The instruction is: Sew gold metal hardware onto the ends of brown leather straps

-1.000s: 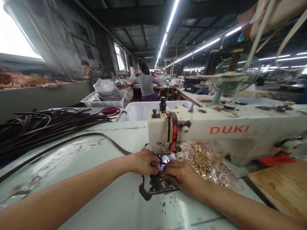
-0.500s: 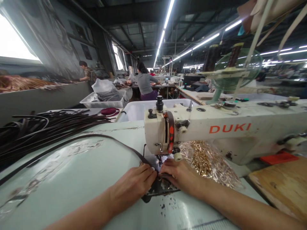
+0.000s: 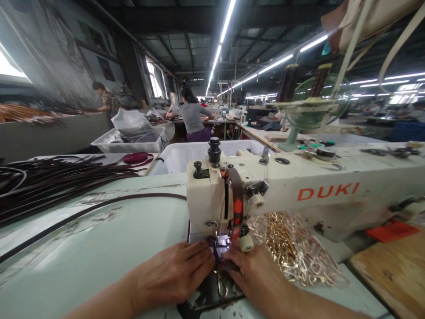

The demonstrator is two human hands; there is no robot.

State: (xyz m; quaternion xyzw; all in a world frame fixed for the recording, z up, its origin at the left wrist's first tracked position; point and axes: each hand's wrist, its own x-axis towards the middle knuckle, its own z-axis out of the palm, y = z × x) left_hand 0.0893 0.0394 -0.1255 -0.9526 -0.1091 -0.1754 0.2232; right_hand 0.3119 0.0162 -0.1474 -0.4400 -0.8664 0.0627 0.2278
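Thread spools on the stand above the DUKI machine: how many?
2: a left spool and a right spool, side by side on the stand. Any directly behind them would be hidden.

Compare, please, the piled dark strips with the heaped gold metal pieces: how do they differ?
The dark strips are long and thin; the gold metal pieces are small and shiny. The dark strips lie unbagged; the gold metal pieces sit in a clear plastic bag. Both form heaps of many like pieces.

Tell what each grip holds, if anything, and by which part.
Left grip and right grip hold a dark strap near the gold clasp; exact contact is hidden.
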